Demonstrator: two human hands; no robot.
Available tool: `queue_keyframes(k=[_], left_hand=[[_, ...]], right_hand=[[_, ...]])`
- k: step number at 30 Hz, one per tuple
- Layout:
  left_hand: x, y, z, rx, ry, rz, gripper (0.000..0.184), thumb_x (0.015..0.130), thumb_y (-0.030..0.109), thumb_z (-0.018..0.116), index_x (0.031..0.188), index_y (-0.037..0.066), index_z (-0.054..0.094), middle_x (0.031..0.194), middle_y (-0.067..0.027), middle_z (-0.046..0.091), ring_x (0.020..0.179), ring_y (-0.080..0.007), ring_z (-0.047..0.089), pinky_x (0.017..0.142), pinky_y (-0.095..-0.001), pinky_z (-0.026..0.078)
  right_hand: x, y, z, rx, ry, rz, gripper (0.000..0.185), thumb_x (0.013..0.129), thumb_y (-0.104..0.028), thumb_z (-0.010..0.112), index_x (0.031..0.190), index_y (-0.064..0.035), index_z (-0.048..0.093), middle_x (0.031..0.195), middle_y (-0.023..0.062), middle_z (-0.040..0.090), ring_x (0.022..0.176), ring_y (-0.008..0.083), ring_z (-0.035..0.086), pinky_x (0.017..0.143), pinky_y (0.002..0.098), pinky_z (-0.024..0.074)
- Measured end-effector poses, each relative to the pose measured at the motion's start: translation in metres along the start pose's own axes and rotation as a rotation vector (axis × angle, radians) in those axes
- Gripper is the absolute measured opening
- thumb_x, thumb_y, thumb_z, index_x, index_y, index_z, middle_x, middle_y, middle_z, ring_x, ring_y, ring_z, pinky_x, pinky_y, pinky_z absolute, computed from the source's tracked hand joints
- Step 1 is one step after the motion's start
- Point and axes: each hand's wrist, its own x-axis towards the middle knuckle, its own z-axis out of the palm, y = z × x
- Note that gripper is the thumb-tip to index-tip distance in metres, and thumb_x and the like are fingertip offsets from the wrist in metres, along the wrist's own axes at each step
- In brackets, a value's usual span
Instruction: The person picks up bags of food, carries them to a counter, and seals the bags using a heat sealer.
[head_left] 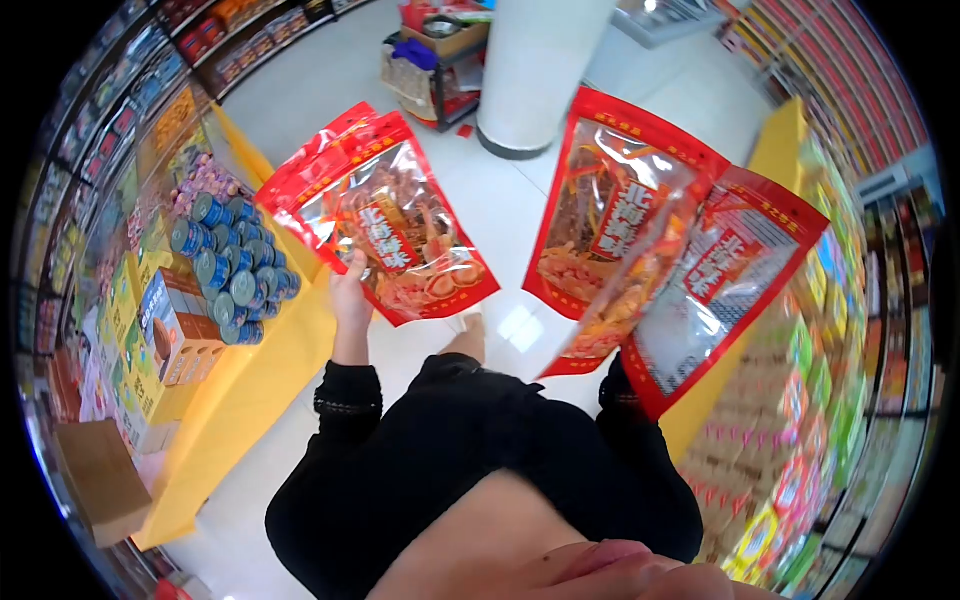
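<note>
My left hand (350, 292) is closed on the lower left edge of red snack bags (405, 235). At least two overlap there, and the front one has a clear window showing dried, reddish-brown pieces. To the right, more red snack bags (610, 215) are held up and fanned apart. One turns edge-on, and another bag (725, 270) shows a silvery patterned panel. My right hand is hidden behind these bags; only the black right sleeve (617, 388) shows below them. Both groups hang in front of my body, apart from each other.
Stacked blue cans (240, 265) and cartons (175, 325) stand on a yellow-edged display (265, 375) at left. Colourful packages (770, 440) fill a display at right. A white pillar (540, 70) and a loaded cart (440, 75) stand ahead. Shelves line both sides.
</note>
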Motion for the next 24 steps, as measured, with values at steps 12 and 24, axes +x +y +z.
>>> queue_keyframes(k=[12, 24], left_hand=[[0.295, 0.013, 0.104, 0.043, 0.044, 0.05, 0.03, 0.08, 0.017, 0.058, 0.103, -0.001, 0.052, 0.094, -0.0056, 0.058, 0.083, -0.0113, 0.054, 0.075, -0.0245, 0.041], [0.595, 0.078, 0.047, 0.36, 0.516, 0.175, 0.023, 0.079, 0.018, 0.059, 0.089, -0.003, 0.058, 0.08, -0.0032, 0.058, 0.069, -0.0076, 0.052, 0.063, -0.0207, 0.041]], right_hand=[[0.288, 0.135, 0.199, -0.154, -0.159, 0.071, 0.015, 0.08, -0.004, 0.051, 0.095, -0.0007, 0.052, 0.086, 0.0081, 0.058, 0.074, 0.0148, 0.056, 0.07, 0.0251, 0.046], [0.535, 0.378, 0.518, -0.77, -0.519, 0.016, 0.005, 0.079, 0.001, 0.054, 0.083, 0.0019, 0.054, 0.083, 0.0067, 0.058, 0.073, 0.0095, 0.054, 0.068, 0.0204, 0.0423]])
